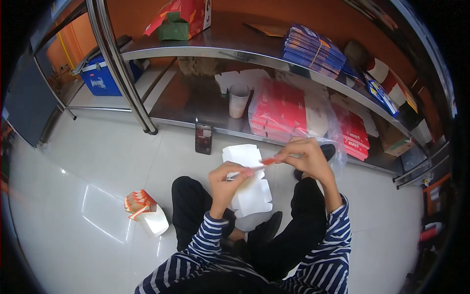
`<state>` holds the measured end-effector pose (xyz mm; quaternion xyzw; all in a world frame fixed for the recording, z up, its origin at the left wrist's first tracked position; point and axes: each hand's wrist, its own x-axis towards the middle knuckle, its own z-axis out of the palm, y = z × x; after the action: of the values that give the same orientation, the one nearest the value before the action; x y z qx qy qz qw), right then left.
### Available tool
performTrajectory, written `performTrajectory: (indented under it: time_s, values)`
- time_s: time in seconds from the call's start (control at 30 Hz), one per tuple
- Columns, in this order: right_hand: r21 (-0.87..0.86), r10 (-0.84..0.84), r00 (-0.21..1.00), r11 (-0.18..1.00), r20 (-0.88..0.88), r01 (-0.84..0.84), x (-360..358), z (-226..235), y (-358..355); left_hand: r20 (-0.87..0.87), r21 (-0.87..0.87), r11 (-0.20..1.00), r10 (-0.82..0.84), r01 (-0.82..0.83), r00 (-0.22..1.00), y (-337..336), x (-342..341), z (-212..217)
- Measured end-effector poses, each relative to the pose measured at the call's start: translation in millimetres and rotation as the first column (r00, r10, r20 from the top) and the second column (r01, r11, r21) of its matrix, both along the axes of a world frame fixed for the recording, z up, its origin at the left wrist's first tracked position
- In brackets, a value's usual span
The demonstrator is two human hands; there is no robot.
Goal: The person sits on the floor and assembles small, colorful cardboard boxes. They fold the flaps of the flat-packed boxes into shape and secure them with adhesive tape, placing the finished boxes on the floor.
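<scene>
My left hand [227, 185] and my right hand [308, 156] pinch opposite ends of a thin red and white card piece [262, 165]. It is seen nearly edge-on and is slightly blurred, so its full shape cannot be made out. Below it, flat white cut-out cartons [252, 196] with notched edges lie on the floor between my legs. A nested stack of red, white and brown card cartons [141, 202], with a white side [155, 223], rests on the floor beyond my left knee.
A phone [203, 137] leans against the steel shelf unit [205, 128]. On its lower shelf are a cup [239, 100] and plastic-wrapped stacks of red cartons [279, 108]. Bundled blue flat cartons [313, 51] lie above. A blue cooler box [100, 77] is at far left.
</scene>
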<state>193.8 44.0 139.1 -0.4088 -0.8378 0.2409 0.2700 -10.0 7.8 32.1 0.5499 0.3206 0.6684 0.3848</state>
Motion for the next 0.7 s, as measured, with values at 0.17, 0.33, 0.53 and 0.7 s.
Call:
performTrajectory:
  time_s: [0.17,0.33,0.53,0.7]
  values:
    - [0.172,0.186,0.981,0.97,-0.062,-0.173,18.2,-0.9,-3.9,-0.183,0.257,0.966,0.082,-0.033,0.98,-20.5,14.1,13.2]
    - [0.019,0.078,0.979,0.997,-0.19,-0.076,-3.0,-2.4,-20.8,-0.15,0.093,0.967,0.248,-0.236,0.957,-24.6,17.4,14.5]
    - [-0.198,-0.252,0.92,0.96,-0.302,0.198,-41.5,-15.8,-20.7,-0.162,0.071,0.938,0.348,-0.34,0.924,-26.8,8.4,14.9]
    - [-0.32,-0.219,0.945,0.938,-0.244,0.135,-16.8,-31.8,-10.0,-0.273,0.194,0.897,0.438,-0.397,0.856,-18.7,29.2,5.0]
